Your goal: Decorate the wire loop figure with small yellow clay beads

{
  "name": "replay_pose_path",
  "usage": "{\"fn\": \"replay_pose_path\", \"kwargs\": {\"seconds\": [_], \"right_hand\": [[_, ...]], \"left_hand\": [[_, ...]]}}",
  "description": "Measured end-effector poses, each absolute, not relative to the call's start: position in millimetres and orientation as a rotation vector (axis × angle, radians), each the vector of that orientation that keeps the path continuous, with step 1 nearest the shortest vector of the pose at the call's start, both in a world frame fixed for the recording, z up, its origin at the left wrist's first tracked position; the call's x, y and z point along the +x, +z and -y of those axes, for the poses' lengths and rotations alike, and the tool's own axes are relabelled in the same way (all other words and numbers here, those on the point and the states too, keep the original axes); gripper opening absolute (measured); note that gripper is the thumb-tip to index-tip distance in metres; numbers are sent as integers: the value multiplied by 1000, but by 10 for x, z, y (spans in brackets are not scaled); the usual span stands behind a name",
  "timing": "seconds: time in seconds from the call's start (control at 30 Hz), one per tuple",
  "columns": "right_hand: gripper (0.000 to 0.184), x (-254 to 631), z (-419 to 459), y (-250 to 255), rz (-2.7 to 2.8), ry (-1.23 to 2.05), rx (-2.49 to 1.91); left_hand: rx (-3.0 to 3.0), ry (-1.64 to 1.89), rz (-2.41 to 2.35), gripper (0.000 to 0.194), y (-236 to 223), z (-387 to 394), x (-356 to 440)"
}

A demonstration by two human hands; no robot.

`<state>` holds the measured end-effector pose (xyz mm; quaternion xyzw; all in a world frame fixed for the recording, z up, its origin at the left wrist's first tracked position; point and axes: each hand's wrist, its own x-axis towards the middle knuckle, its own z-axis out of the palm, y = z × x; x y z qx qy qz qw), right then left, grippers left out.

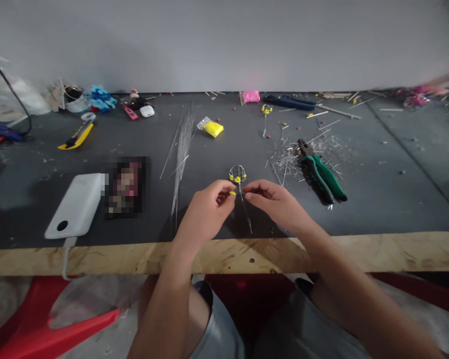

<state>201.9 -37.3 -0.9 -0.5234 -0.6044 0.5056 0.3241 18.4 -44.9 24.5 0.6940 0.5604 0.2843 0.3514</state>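
Observation:
A small wire piece (238, 174) lies on the dark tabletop between my hands. Its round, crossed-wire head carries several yellow clay lumps, and a thin twisted stem (246, 210) runs down toward the table's front edge. My left hand (209, 207) pinches a small bit of yellow clay (232, 193) at its fingertips, just left of the stem. To the right of the stem is my right hand (271, 199), its fingers curled and the thumb slightly apart from them. Nothing shows in that hand. Whether its fingertips touch the wire is unclear.
Green-handled pliers (324, 174) lie on scattered wire clippings (286, 159). Long straight wires (181, 144) lie left of centre, near a yellow clay packet (212, 127). A second wire piece (266, 117), a yellow cutter (78, 135) and a white power bank (75, 204) are also there.

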Motion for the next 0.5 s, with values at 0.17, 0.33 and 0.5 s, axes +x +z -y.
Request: {"fn": "replay_pose_path", "kwargs": {"seconds": [0.17, 0.33, 0.5], "right_hand": [[17, 2139, 481, 89, 1341, 1544, -1266], [17, 2262, 473, 125, 1212, 1631, -1187], [18, 2317, 434, 108, 1205, 1665, -1206]], "left_hand": [[1836, 815, -1265, 11, 294, 431, 365], [1894, 915, -1171, 10, 287, 399, 464], [1902, 924, -1128, 9, 266, 408, 498]]}}
